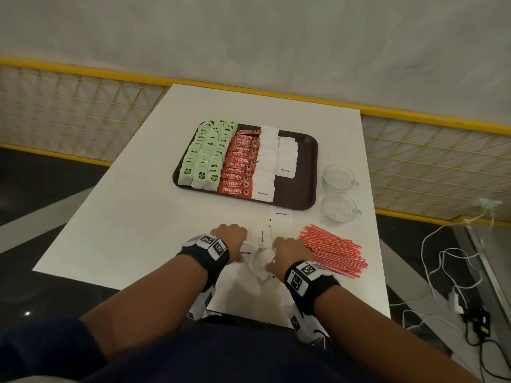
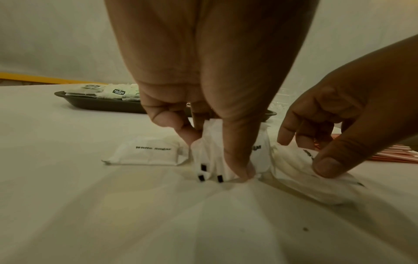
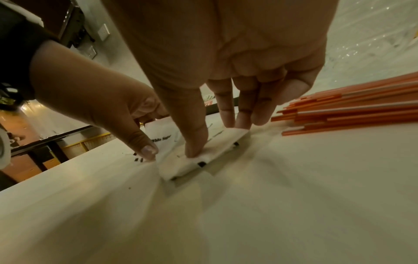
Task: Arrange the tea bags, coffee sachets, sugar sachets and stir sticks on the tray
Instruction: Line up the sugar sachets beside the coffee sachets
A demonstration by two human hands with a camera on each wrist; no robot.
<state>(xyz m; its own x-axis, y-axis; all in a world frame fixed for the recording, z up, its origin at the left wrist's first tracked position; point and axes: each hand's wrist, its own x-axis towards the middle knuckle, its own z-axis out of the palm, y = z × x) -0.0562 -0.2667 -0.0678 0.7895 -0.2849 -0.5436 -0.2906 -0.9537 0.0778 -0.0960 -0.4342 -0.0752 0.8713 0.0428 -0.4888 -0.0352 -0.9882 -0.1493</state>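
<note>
Loose sugar sachets (image 1: 258, 251) are lying on the white table (image 1: 138, 239) near the front edge, short of the tray (image 1: 309, 167). Left hand (image 1: 229, 239) is pinching a small upright bunch of them; right hand (image 1: 290, 251) is pinching a flat stack beside it, with stir sticks (image 1: 334, 248) lying just to the right

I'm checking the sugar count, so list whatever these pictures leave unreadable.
- Sugar sachets gripped by the left hand: number hidden behind its fingers, left wrist view.
- Sachets under the right hand: print blurred, right wrist view.
- Tray rows: overlapping sachets, uncountable, head view.
</note>
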